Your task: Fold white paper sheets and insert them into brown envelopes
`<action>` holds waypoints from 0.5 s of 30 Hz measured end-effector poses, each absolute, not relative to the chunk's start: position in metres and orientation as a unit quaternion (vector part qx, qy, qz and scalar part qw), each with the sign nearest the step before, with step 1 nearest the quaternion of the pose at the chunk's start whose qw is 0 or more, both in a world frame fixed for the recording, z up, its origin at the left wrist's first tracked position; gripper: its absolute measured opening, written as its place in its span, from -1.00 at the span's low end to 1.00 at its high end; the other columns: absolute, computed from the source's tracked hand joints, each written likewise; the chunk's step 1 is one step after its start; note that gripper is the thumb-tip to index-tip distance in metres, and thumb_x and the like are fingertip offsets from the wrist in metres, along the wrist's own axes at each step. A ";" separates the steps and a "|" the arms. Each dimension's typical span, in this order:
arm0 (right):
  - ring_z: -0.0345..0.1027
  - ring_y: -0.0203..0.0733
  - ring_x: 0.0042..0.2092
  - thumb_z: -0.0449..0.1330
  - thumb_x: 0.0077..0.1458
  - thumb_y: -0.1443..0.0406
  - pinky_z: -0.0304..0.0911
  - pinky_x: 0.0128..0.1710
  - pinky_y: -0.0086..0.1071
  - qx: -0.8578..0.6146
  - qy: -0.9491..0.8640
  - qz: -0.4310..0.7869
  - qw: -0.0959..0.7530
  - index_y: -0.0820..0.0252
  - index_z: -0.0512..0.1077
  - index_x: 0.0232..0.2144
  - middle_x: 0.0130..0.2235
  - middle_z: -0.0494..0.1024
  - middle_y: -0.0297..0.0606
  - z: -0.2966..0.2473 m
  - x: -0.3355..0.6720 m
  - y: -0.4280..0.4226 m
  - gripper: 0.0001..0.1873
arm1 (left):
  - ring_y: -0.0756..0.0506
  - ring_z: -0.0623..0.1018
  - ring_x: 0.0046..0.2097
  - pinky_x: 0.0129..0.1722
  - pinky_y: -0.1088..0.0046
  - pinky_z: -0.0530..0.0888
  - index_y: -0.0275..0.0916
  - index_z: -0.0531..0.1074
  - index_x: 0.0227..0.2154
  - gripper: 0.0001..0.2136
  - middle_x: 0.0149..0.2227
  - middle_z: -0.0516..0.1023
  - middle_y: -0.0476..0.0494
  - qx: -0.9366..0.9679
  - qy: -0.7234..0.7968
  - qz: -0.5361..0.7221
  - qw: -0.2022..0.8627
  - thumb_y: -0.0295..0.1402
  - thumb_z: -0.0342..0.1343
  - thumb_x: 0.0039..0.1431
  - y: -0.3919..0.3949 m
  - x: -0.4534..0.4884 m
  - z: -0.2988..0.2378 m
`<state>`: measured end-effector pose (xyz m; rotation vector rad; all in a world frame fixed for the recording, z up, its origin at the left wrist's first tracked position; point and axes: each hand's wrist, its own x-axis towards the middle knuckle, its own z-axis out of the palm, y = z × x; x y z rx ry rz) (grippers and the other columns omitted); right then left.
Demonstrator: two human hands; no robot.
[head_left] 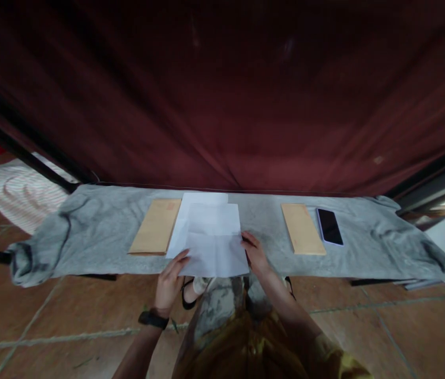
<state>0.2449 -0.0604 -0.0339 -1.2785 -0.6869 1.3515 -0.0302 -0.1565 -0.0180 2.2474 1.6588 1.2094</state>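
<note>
A creased white sheet of paper (215,250) lies at the front of the bench in front of me, its near edge reaching the bench edge. My left hand (172,279) is closed on its left side, thumb and fingers at the margin. On the opposite side, my right hand (255,252) grips the right margin, with some fingers hidden. Under and behind it, shifted left, shows more white paper (178,231). A stack of brown envelopes (155,226) sits left of the paper. Another brown envelope (303,229) lies to the right.
A grey cloth (99,226) covers the narrow bench. Beside the right envelope rests a smartphone (329,226), dark screen up. A dark red curtain (230,105) hangs along the far side. Striped fabric (28,192) is at the left, and black metal bars flank both ends.
</note>
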 end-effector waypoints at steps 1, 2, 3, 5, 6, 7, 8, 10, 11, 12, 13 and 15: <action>0.51 -0.01 -0.09 0.34 -0.25 0.22 0.36 0.01 -0.15 -0.534 -0.285 0.575 0.550 0.13 0.59 -0.22 -0.15 0.66 -0.24 -0.033 0.242 -0.058 -0.58 | -0.16 0.57 0.11 0.13 0.20 0.51 -0.20 0.49 -0.05 -0.62 0.13 0.54 -0.20 0.737 0.545 0.397 0.044 -0.58 -0.09 0.17 -0.158 -0.031 -0.016; 0.51 -0.02 -0.11 0.34 -0.26 0.23 0.37 -0.01 -0.15 -0.527 -0.285 0.582 0.550 0.13 0.59 -0.22 -0.17 0.67 -0.25 -0.031 0.239 -0.056 -0.58 | -0.17 0.55 0.12 0.15 0.19 0.49 -0.19 0.48 -0.03 -0.61 0.14 0.52 -0.20 0.736 0.547 0.398 0.040 -0.58 -0.09 0.17 -0.158 -0.033 -0.013; 0.52 -0.02 -0.13 0.33 -0.26 0.24 0.37 -0.02 -0.16 -0.517 -0.289 0.588 0.551 0.13 0.59 -0.22 -0.19 0.67 -0.27 -0.027 0.236 -0.052 -0.58 | -0.17 0.54 0.14 0.17 0.19 0.48 -0.19 0.47 -0.01 -0.61 0.15 0.51 -0.20 0.733 0.549 0.400 0.035 -0.57 -0.09 0.18 -0.157 -0.035 -0.010; 0.52 -0.05 -0.13 0.32 -0.24 0.24 0.37 -0.03 -0.20 -0.495 -0.305 0.593 0.557 0.11 0.59 -0.22 -0.20 0.67 -0.31 -0.017 0.229 -0.044 -0.60 | -0.17 0.53 0.15 0.18 0.18 0.46 -0.18 0.46 0.00 -0.62 0.16 0.50 -0.19 0.722 0.557 0.409 0.023 -0.56 -0.08 0.19 -0.150 -0.040 -0.004; 0.52 -0.07 -0.12 0.32 -0.22 0.23 0.37 -0.03 -0.21 -0.486 -0.308 0.596 0.560 0.10 0.59 -0.22 -0.20 0.67 -0.33 -0.013 0.226 -0.040 -0.61 | -0.17 0.52 0.16 0.19 0.17 0.45 -0.18 0.46 -0.01 -0.63 0.17 0.50 -0.19 0.716 0.563 0.413 0.019 -0.55 -0.07 0.19 -0.146 -0.042 -0.002; 0.52 -0.07 -0.12 0.32 -0.20 0.21 0.37 -0.04 -0.23 -0.480 -0.308 0.601 0.560 0.10 0.59 -0.22 -0.20 0.67 -0.33 -0.009 0.223 -0.037 -0.61 | -0.17 0.51 0.16 0.20 0.16 0.44 -0.18 0.46 -0.02 -0.64 0.16 0.50 -0.19 0.709 0.570 0.415 0.020 -0.55 -0.07 0.18 -0.140 -0.045 -0.002; 0.52 -0.08 -0.12 0.32 -0.18 0.19 0.38 -0.06 -0.24 -0.477 -0.305 0.608 0.556 0.11 0.59 -0.22 -0.20 0.67 -0.31 -0.006 0.220 -0.035 -0.63 | -0.18 0.51 0.17 0.20 0.14 0.44 -0.19 0.46 -0.04 -0.64 0.16 0.50 -0.19 0.701 0.578 0.417 0.024 -0.55 -0.07 0.17 -0.135 -0.048 -0.003; 0.54 -0.07 -0.15 0.31 -0.14 0.13 0.41 -0.14 -0.26 -0.483 -0.295 0.628 0.535 0.12 0.58 -0.25 -0.23 0.67 -0.27 -0.004 0.216 -0.036 -0.65 | -0.19 0.50 0.17 0.21 0.11 0.43 -0.20 0.46 -0.07 -0.65 0.14 0.50 -0.21 0.687 0.594 0.416 0.046 -0.55 -0.07 0.13 -0.126 -0.052 -0.008; 0.54 -0.06 -0.17 0.30 -0.12 0.10 0.42 -0.19 -0.27 -0.486 -0.292 0.638 0.521 0.12 0.57 -0.25 -0.25 0.67 -0.26 -0.005 0.216 -0.038 -0.65 | -0.20 0.51 0.16 0.20 0.09 0.42 -0.21 0.46 -0.08 -0.65 0.13 0.51 -0.21 0.681 0.601 0.414 0.061 -0.55 -0.07 0.12 -0.124 -0.053 -0.013; 0.55 -0.06 -0.19 0.29 -0.10 0.08 0.43 -0.24 -0.28 -0.487 -0.290 0.649 0.508 0.12 0.56 -0.25 -0.26 0.67 -0.24 -0.007 0.216 -0.042 -0.64 | -0.21 0.51 0.16 0.20 0.07 0.42 -0.21 0.46 -0.09 -0.65 0.12 0.51 -0.22 0.677 0.606 0.410 0.076 -0.54 -0.07 0.11 -0.122 -0.054 -0.018; 0.55 -0.07 -0.22 0.29 -0.08 0.06 0.43 -0.29 -0.30 -0.488 -0.286 0.657 0.499 0.12 0.56 -0.25 -0.27 0.67 -0.23 -0.010 0.218 -0.047 -0.63 | -0.21 0.51 0.16 0.20 0.06 0.43 -0.21 0.46 -0.09 -0.65 0.12 0.52 -0.22 0.674 0.611 0.405 0.090 -0.53 -0.07 0.10 -0.121 -0.054 -0.022; 0.55 -0.10 -0.27 0.31 -0.09 0.03 0.43 -0.33 -0.32 -0.490 -0.274 0.670 0.486 0.13 0.54 -0.24 -0.30 0.66 -0.23 -0.016 0.222 -0.059 -0.60 | -0.23 0.49 0.17 0.20 0.03 0.42 -0.21 0.46 -0.05 -0.63 0.14 0.50 -0.23 0.674 0.619 0.388 0.112 -0.52 -0.06 0.10 -0.123 -0.054 -0.029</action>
